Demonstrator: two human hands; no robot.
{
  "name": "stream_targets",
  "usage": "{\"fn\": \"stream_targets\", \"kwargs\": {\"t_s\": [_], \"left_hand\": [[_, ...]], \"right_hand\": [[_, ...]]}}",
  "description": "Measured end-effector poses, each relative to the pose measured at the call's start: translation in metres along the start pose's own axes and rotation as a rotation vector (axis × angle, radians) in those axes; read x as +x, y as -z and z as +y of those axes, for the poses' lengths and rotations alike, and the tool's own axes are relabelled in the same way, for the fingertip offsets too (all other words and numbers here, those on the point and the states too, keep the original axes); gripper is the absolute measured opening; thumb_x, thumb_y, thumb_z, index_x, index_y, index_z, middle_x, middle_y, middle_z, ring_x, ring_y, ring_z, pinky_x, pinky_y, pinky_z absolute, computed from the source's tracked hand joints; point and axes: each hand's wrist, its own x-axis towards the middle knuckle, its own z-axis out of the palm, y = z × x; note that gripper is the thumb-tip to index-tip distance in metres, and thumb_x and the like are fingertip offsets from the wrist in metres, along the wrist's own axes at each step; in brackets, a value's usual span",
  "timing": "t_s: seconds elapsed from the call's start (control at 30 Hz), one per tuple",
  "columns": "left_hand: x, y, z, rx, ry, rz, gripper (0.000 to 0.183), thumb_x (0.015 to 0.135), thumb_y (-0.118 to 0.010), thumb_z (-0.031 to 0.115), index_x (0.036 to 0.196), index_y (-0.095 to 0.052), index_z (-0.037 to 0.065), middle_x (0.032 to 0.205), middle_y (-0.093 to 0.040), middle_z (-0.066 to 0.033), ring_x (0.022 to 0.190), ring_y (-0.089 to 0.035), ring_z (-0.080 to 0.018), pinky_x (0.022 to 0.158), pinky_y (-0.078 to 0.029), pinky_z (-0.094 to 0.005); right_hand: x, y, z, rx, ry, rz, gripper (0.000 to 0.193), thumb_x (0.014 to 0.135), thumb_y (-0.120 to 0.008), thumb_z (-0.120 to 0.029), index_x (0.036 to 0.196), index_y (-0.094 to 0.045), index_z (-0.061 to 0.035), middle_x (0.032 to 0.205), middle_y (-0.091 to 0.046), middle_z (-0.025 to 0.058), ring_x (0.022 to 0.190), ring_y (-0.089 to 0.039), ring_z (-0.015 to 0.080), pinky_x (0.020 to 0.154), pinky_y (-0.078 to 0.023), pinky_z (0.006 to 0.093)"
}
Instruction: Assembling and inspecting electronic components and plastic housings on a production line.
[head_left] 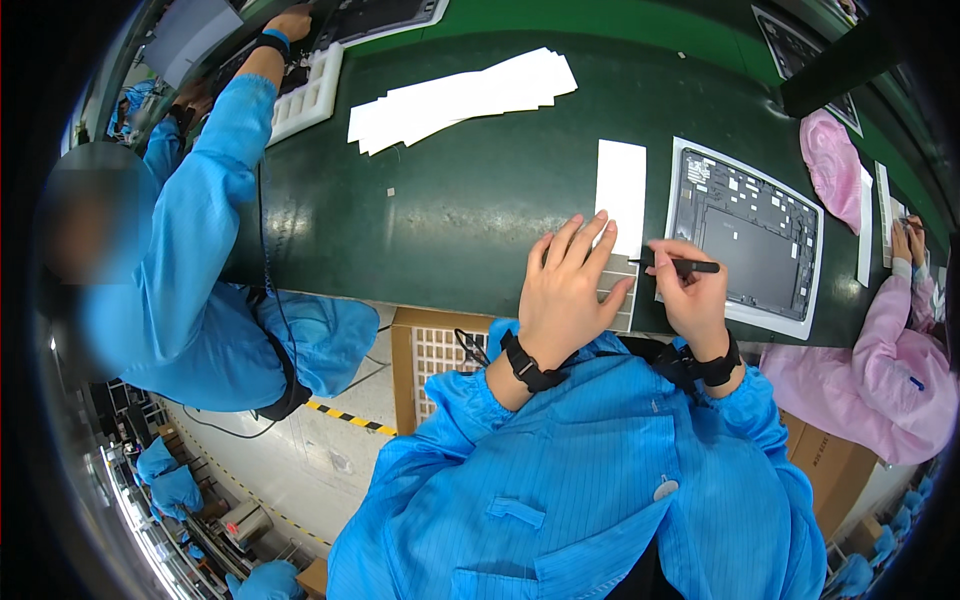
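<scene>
By the near tabletop edge [440,295], the left hand [568,298] is splaying across a white strip [622,190], the right hand [692,297] pinching a black pen-like tool [697,267].

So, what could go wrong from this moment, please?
The black tool in the right hand points toward the white strip and might tear it. The left hand has fingers on that strip and could drag it askew. The right hand is close to the dark panel and might bump it.

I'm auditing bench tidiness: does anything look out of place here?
A small pale scrap lies by itself on the green tabletop, ahead and left of the left hand. Farther back, white sheets are fanned unevenly, not squared.
</scene>
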Motion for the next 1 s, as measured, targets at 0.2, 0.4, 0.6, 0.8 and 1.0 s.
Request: {"fn": "stream_targets", "kwargs": {"t_s": [0.2, 0.4, 0.6, 0.8, 1.0], "left_hand": [[0.0, -0.002, -0.001, 0.006, 0.003, -0.025, 0.061, 0.082, -0.07, 0.031, 0.135, -0.054, 0.006, 0.143, -0.049, -0.0094, 0.128, -0.048, -0.0312, 0.105, -0.033, -0.0446], [0.009, 0.007, 0.002, 0.045, 0.036, -0.096, 0.054, 0.09, -0.061, 0.025, 0.141, -0.049, 0.01, 0.149, -0.044, -0.0097, 0.131, -0.045, -0.0314, 0.107, -0.028, -0.0484], [0.008, -0.001, 0.038, -0.056, -0.083, -0.113, 0.037, 0.087, -0.066, 0.023, 0.119, -0.063, 0.006, 0.13, -0.058, -0.0085, 0.126, -0.049, -0.03, 0.107, -0.027, -0.0534], [0.009, -0.02, 0.046, -0.007, -0.16, -0.123, 0.036, 0.086, -0.066, 0.022, 0.116, -0.064, 0.001, 0.128, -0.058, -0.0093, 0.122, -0.049, -0.0299, 0.106, -0.029, -0.0529], [0.009, -0.02, 0.051, -0.005, -0.161, -0.13, 0.035, 0.085, -0.067, 0.02, 0.113, -0.065, 0.0, 0.129, -0.057, -0.0112, 0.123, -0.048, -0.0303, 0.105, -0.03, -0.051]], "right_hand": [[0.005, 0.03, -0.009, 0.277, -0.024, 0.214, 0.021, 0.095, -0.059, -0.006, 0.111, -0.064, 0.0061, 0.074, -0.064, 0.0064, 0.059, -0.061, 0.009, 0.047, -0.042, 0.0188], [0.01, 0.074, 0.004, 0.186, -0.183, 0.174, 0.02, 0.095, -0.059, -0.008, 0.109, -0.064, 0.0058, 0.069, -0.062, 0.0064, 0.056, -0.059, 0.0084, 0.05, -0.045, 0.0189], [0.009, 0.064, 0.017, 0.202, -0.08, 0.083, 0.019, 0.095, -0.06, -0.007, 0.107, -0.063, 0.0076, 0.077, -0.065, 0.0078, 0.063, -0.062, 0.0102, 0.072, -0.056, 0.0261], [0.007, 0.064, 0.019, 0.172, -0.049, 0.064, 0.017, 0.095, -0.06, -0.007, 0.105, -0.064, 0.0064, 0.079, -0.066, 0.0084, 0.067, -0.065, 0.0117, 0.065, -0.054, 0.0239], [0.005, 0.061, 0.021, 0.161, -0.098, 0.096, 0.017, 0.094, -0.06, -0.007, 0.103, -0.065, 0.0066, 0.08, -0.069, 0.0114, 0.067, -0.068, 0.0126, 0.057, -0.051, 0.0221]]}}
